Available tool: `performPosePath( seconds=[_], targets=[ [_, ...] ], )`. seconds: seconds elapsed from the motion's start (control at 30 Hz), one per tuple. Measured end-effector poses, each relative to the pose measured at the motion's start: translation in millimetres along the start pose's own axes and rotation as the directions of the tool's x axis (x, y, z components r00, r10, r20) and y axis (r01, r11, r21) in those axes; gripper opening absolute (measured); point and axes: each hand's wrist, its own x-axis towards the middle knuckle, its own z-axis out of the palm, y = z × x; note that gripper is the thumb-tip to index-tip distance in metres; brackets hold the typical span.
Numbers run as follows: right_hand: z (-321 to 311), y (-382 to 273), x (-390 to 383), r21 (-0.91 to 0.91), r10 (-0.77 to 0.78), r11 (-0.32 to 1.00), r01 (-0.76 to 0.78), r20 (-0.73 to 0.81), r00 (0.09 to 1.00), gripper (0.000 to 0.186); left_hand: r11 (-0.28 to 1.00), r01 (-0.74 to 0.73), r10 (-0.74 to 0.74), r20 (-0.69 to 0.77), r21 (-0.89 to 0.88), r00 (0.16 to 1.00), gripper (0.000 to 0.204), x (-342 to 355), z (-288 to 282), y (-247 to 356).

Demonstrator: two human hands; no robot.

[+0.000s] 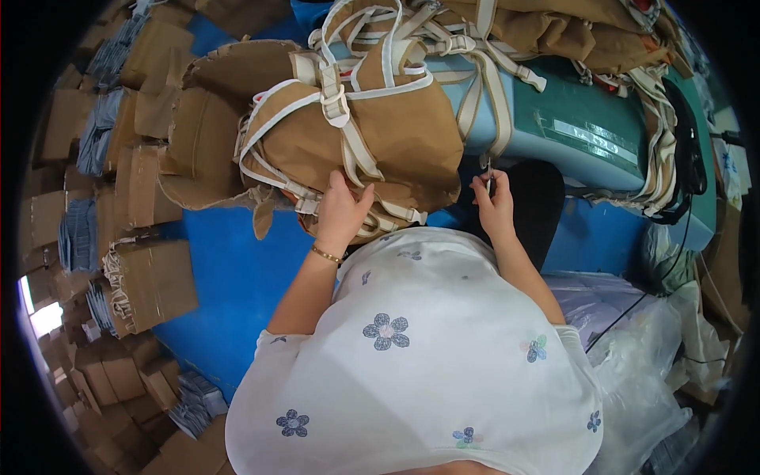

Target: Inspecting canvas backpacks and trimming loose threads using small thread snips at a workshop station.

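Observation:
A tan canvas backpack [402, 131] with white piping and cream straps lies in front of me, partly on the table. My left hand [342, 214] is at its near side, thumb and fingers closed on the fabric beside a cream strap [360, 158]. A white plastic buckle [336, 109] sits higher on that strap. To the right of the bag, my right hand [495, 207] pinches a small metal tool, which looks like thread snips [488, 168], with the tip pointing away from me. Its handle is mostly hidden by my fingers.
A green-topped, pale blue table [590, 119] bears more tan bags [546, 32] and loose straps at the back. Opened cardboard boxes [202, 142] and stacks of grey pieces [79, 236] crowd the left. Clear plastic bags [633, 372] lie at right, with a thin black cable.

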Motion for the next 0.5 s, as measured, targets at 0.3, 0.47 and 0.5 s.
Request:
performPosePath(
  seconds=[0.3, 0.47, 0.5],
  targets=[
    [-5.9, 6.7, 0.2, 0.008, -0.132, 0.991, 0.132, -0.046, 0.990, 0.016, 0.691, 0.256, -0.065, 0.295, -0.676, 0.953, 0.010, 8.2, 5.8, -12.7],
    [-21.2, -29.1, 0.1, -0.083, -0.311, 0.949, 0.303, -0.102, 0.945, 0.014, 0.610, 0.356, 0.062, 0.491, -0.708, 0.869, 0.031, 3.6, 35.8, -8.6],
    [-25.5, -40.8, 3.7, -0.134, -0.333, 0.939, 0.316, -0.134, 0.933, 0.019, 0.646, 0.328, 0.077, 0.486, -0.689, 0.870, 0.038, 2.0, 44.9, -12.6]
  ],
)
